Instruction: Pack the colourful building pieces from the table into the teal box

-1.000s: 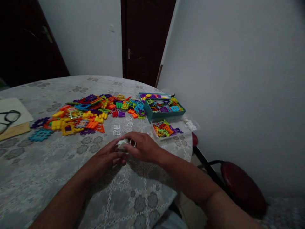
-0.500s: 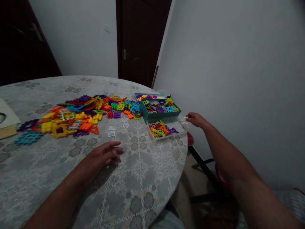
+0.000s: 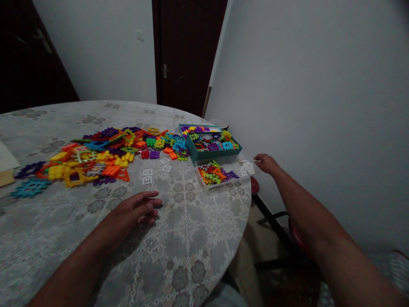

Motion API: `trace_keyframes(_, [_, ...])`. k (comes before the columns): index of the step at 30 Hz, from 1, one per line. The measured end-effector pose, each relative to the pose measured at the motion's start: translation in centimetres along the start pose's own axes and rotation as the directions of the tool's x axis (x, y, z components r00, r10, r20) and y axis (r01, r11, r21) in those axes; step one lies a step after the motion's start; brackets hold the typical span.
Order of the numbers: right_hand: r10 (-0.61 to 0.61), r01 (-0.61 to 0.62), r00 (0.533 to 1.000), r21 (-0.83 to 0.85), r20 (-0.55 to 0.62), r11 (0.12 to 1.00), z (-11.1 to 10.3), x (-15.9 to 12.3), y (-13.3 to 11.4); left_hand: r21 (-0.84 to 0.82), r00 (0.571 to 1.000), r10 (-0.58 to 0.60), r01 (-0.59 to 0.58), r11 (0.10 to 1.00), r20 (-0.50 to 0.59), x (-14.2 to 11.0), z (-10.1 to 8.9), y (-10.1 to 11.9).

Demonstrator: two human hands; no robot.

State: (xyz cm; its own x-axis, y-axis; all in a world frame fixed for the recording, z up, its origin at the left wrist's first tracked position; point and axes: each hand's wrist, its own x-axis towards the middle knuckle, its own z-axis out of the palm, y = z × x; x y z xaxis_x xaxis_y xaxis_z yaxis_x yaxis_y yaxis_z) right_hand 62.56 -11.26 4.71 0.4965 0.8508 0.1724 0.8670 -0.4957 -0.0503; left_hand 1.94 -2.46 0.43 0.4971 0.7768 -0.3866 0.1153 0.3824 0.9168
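My left hand (image 3: pixel 137 209) hovers over or rests on the patterned tablecloth, its fingers loosely apart and holding nothing. Just beyond it lie several small white window-frame pieces (image 3: pixel 147 172). My right hand (image 3: pixel 264 163) is at the right end of a clear plastic box (image 3: pixel 207 187), fingers slightly apart with nothing visible in them. Inside that box, orange, green and purple plastic pieces (image 3: pixel 212 172) fill the left part. White lattice pieces (image 3: pixel 246 168) lie in its right part, close to my right fingertips.
A teal box (image 3: pixel 200 157) of colourful pieces stands behind the clear box, with another teal-edged box (image 3: pixel 182 126) further back. To the left spreads a heap of interlocking plastic pieces (image 3: pixel 105 149). The round table's edge curves past on the right, above a dark-framed stool (image 3: pixel 271 217).
My right hand has let go of a white piece over the clear box and drawn slightly right. White pieces now show in the box's right part. My left hand has barely moved.
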Motion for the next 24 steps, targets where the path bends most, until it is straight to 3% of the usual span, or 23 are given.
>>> trace_keyframes(4, [-0.011, 0.009, 0.990, -0.016, -0.139, 1.000, -0.1, -1.5, -1.6, 0.007, 1.000, 0.005, -0.005, 1.000, 0.014, 0.4, -0.4, -0.4])
trace_keyframes(8, [-0.086, 0.095, 0.962, 0.023, -0.260, 0.995, -1.1, -3.9, -5.1, -0.002, 1.000, 0.022, -0.022, 1.000, 0.021, 0.4, -0.3, -0.6])
trace_keyframes(10, [-0.175, 0.229, 0.912, 0.105, -0.371, 0.968, -1.8, -5.8, -8.1, -0.027, 0.999, 0.030, -0.031, 0.999, -0.011, 0.0, 0.2, -0.4])
trace_keyframes(13, [-0.343, 0.492, 0.804, 0.219, -0.486, 0.842, -3.0, -9.7, -13.9, -0.093, 0.997, 0.056, -0.061, 0.994, -0.057, -0.5, 0.9, 0.3])
trace_keyframes(16, [-0.527, 0.690, 0.702, 0.274, -0.480, 0.669, -3.6, -13.8, -20.1, -0.104, 0.977, 0.096, -0.118, 0.988, -0.190, -0.4, 0.7, 0.9])
trace_keyframes(20, [-0.730, 0.832, 0.553, 0.325, -0.403, 0.450, -3.1, -17.3, -26.4, -0.064, 0.902, 0.187, -0.229, 0.971, -0.388, 0.1, -0.6, 0.9])
trace_keyframes(22, [-0.757, 0.841, 0.533, 0.336, -0.378, 0.424, -2.8, -17.4, -27.9, -0.032, 0.881, 0.208, -0.244, 0.969, -0.425, 0.3, -1.1, 0.7])
trace_keyframes(24, [-0.753, 0.835, 0.546, 0.316, -0.367, 0.451, -3.0, -16.3, -28.0, 0.048, 0.872, 0.225, -0.227, 0.973, -0.434, 0.3, -1.3, 0.7])
